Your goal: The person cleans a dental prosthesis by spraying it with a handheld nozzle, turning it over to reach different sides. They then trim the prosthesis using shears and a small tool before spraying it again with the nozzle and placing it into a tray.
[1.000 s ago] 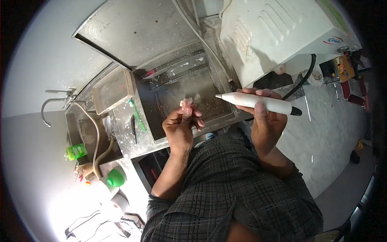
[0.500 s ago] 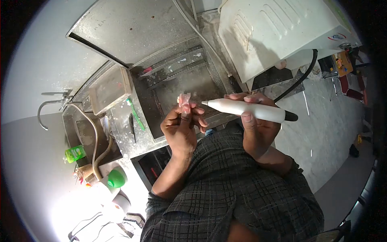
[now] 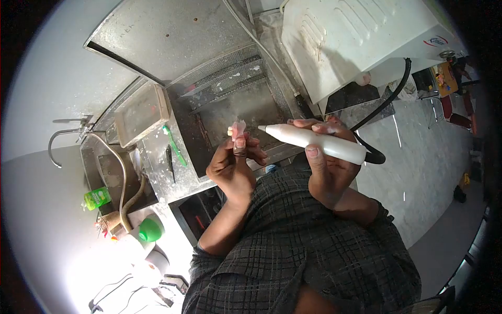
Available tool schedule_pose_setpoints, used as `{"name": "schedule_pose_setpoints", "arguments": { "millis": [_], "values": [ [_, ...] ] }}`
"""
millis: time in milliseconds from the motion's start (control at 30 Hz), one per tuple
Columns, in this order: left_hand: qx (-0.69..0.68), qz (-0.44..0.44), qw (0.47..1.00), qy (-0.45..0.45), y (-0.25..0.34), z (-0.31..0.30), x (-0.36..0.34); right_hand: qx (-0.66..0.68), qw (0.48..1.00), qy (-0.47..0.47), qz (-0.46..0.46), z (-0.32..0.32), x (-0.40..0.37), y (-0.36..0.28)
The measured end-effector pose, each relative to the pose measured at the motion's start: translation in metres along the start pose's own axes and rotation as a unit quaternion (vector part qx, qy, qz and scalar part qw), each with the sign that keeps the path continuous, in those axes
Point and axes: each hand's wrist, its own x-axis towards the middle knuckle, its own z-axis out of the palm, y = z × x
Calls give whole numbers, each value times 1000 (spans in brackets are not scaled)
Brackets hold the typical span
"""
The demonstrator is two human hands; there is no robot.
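A small pink partial denture (image 3: 238, 129) with pale teeth on its left side is pinched between the thumb and fingers of my left hand (image 3: 235, 170). My right hand (image 3: 334, 162) is wrapped round a white steam-gun handpiece (image 3: 308, 142), tapered to a metal tip. That tip points left at the denture, with a gap between them. From the handpiece's rear runs a black hose (image 3: 384, 107), curving up to the white machine. Both hands are above the front edge of a dusty metal basin (image 3: 243, 112).
A white vented machine (image 3: 361, 42) stands at the upper right. Left of the basin are a green toothbrush (image 3: 175, 146), a black slim tool (image 3: 171, 163) and a shallow tray (image 3: 140, 118). Farther left are a sink with a tap (image 3: 83, 128), a green bottle (image 3: 98, 199) and a green bowl (image 3: 150, 230).
The denture has turned in my left hand, so its teeth show more. The handpiece has moved slightly left and its rear now tilts lower, with the hose more in view.
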Motion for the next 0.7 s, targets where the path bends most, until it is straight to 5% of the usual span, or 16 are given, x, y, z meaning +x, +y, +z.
{"name": "schedule_pose_setpoints", "arguments": {
  "millis": [700],
  "values": [
    [15,18,1000,-12,-4,9,-11,-14,999,41,-19,-4,-2,-1]
  ]
}}
